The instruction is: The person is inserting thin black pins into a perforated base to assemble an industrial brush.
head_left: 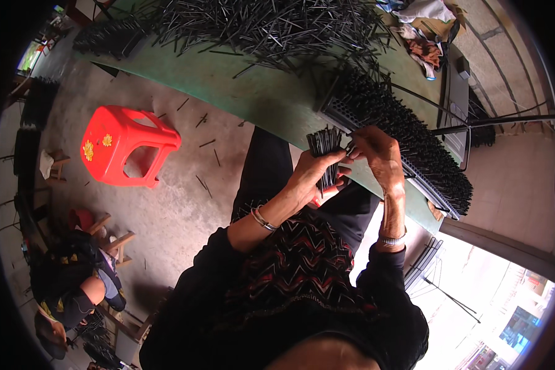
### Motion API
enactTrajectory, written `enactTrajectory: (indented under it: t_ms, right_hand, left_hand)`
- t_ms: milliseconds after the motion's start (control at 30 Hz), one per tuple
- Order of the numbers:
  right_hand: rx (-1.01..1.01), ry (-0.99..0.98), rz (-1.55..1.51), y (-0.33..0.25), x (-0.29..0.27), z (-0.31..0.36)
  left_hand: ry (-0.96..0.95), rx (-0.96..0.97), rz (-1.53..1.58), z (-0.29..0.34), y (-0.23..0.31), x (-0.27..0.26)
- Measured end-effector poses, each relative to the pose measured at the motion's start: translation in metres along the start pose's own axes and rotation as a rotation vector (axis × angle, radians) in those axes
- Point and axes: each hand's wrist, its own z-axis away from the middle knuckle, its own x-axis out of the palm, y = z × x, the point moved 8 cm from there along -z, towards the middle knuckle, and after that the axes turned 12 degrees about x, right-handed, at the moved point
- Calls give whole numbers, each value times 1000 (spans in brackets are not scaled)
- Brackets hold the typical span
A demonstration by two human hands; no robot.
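My left hand [312, 171] is wrapped round an upright bundle of thin black sticks [324, 141], whose ends stand out above and below the fingers. Close to its right side, my right hand [374, 149] has its fingertips pinched together; what they hold, if anything, is too small to make out. Just beyond the right hand is a long rack [407, 132] packed with rows of black sticks standing on end. Its pale front edge runs from the bundle down to the right.
A big heap of loose black sticks [271, 28] covers the far part of the green table [191, 77]. On the floor to the left stands a red plastic stool [120, 145], with scattered sticks around it. Another person [74, 290] sits at the lower left. Cloths [422, 49] lie at the far right.
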Motion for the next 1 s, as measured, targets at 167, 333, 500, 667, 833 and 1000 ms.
enactTrajectory:
  t_ms: [167,333,500,667,833,1000]
  right_hand:
    - [-215,344,28,-34,-25,5]
    - [-375,613,214,-43,-33,-5]
    - [-465,645,315,-44,-27,-13]
    - [-522,607,393,-50,-28,-15]
    - [-545,564,465,-53,-32,-19]
    - [-532,470,496,-61,-28,-20]
  left_hand:
    - [80,-31,171,-10,-5,-17]
    - [39,-6,207,-6,3,-3]
    - [41,-63,248,-8,-9,-8]
    - [46,-41,205,-7,-9,-11]
    - [65,-48,167,-2,-1,-8]
    - [80,-60,174,1,1,-5]
